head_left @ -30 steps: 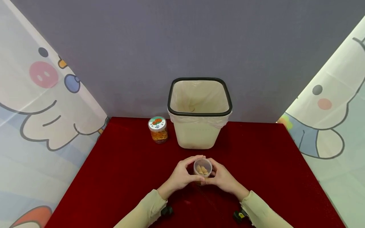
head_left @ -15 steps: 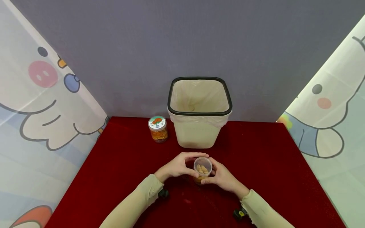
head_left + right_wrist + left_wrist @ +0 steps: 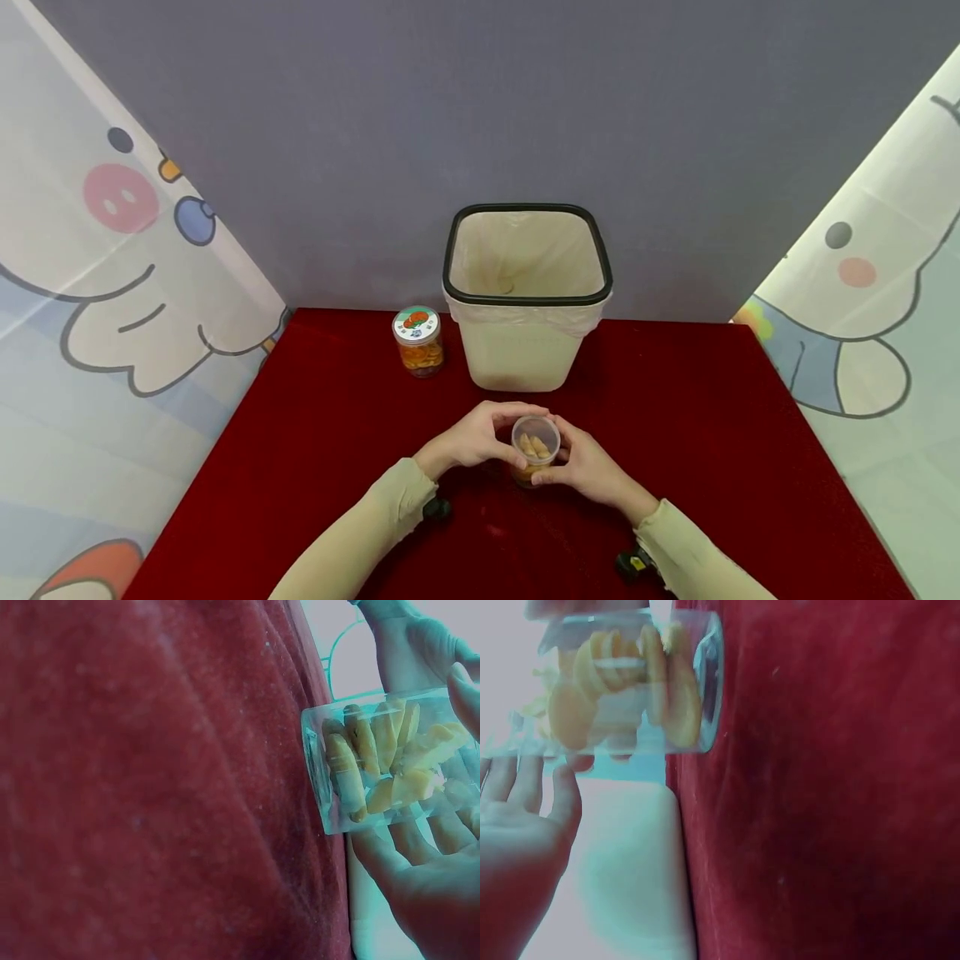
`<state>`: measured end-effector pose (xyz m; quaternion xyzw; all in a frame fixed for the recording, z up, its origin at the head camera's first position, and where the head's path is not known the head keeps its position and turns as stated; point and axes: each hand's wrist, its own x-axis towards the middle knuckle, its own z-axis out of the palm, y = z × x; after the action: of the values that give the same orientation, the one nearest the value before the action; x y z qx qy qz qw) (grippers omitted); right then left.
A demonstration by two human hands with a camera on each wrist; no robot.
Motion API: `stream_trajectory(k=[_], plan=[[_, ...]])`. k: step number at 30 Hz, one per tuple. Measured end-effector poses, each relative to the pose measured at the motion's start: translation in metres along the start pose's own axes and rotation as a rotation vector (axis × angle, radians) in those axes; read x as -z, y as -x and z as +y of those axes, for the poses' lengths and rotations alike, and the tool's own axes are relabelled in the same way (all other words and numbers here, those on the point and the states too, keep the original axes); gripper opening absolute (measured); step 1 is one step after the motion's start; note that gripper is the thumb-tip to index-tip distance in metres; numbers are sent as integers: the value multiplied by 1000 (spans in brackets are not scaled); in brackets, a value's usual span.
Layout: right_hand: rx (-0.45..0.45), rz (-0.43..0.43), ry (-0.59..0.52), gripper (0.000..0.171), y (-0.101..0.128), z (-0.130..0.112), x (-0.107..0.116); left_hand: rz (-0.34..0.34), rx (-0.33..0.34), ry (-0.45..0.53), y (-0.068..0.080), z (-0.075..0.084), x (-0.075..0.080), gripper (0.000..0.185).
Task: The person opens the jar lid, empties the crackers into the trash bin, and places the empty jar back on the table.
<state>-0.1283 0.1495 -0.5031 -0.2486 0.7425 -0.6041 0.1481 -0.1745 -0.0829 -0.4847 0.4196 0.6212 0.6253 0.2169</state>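
Note:
A small clear plastic jar [image 3: 534, 473] with tan-yellow curved snack pieces stands upright near the middle of the red cloth. My left hand [image 3: 480, 436] curves round its left side near the top, thumb in front and fingers behind. From the right, my right hand [image 3: 594, 473] grips it, the thumb low on the front. In the right wrist view, the jar [image 3: 382, 765] shows its pieces through the wall, with right-hand fingers [image 3: 420, 847] behind it. The left wrist view has the jar [image 3: 630, 690] close up. Whether a clear lid covers its top, I cannot tell.
A cream waste bin [image 3: 517, 350] with a black rim and plastic liner stands behind the hands. Left of it sits a second jar [image 3: 418, 342] of orange slices under a printed lid. Red cloth [image 3: 337, 433] covers the table; a grey wall [image 3: 375, 150] rises behind.
My left hand loosened slightly, swung its wrist up and left, and resettled round the jar's left side with its thumb higher. My right hand and the jar stayed nearly in place.

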Motion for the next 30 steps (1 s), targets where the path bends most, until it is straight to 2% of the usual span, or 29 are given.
stream_trajectory(k=[5, 10, 15, 20, 30], plan=[[9, 6, -15, 82, 2, 0, 1, 82, 37, -35, 2, 1, -8, 71], [15, 1, -31, 75, 2, 1, 1, 134, 7, -76, 5, 0, -14, 70], [0, 1, -46, 72, 2, 2, 0, 181, -35, -74, 8, -1, -20, 73], [-15, 2, -61, 69, 2, 1, -2, 234, -44, -104, 10, -2, -25, 76], [-27, -4, -87, 68, 1, 0, -2, 267, -32, -105, 12, -1, -29, 76]])
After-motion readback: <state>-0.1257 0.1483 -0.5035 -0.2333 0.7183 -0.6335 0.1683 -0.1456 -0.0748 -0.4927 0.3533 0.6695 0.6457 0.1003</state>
